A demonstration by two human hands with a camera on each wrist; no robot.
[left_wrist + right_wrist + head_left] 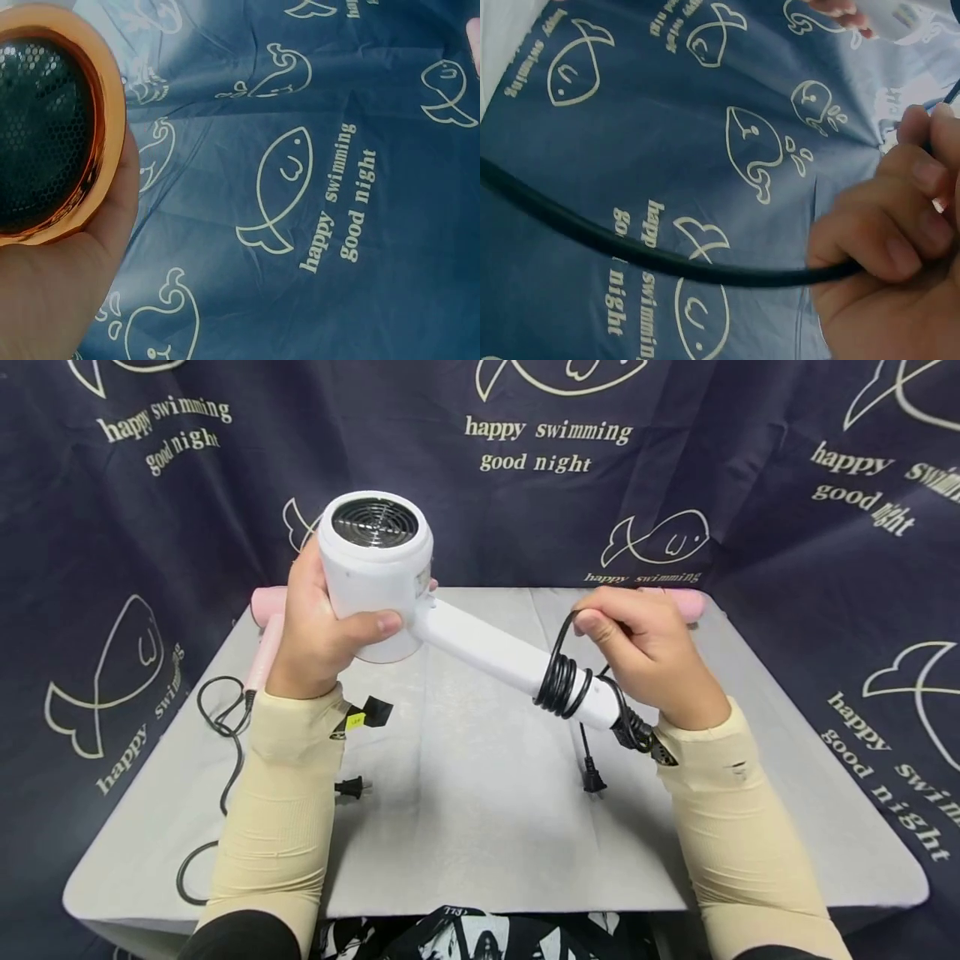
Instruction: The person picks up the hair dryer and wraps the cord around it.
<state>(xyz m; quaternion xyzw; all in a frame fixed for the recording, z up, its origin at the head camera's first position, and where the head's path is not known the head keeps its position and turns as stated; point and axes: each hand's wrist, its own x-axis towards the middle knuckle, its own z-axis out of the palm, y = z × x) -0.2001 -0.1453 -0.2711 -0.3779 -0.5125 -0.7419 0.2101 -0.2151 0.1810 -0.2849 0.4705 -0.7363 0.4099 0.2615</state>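
A white hair dryer [483, 647] is held up over the table, its round black grille facing up and its handle slanting down to the right. My left hand [318, 631] grips the body, thumb across the front. In the left wrist view the dryer's other end shows a copper-coloured rim [112, 112] around dark mesh. Black cord [558, 685] is wound in several turns around the lower handle. My right hand [652, 647] pinches a stretch of it between thumb and fingers; the right wrist view shows curled fingers around the cord. The plug [592, 775] dangles below the handle.
Partly behind my left arm, a pink hair dryer [264, 656] lies on the grey-white table [495, 827], its black cord [238, 760] looping along the left side. Another plug [349, 787] shows beside that forearm. A pink rounded end [690, 606] sticks out behind my right hand.
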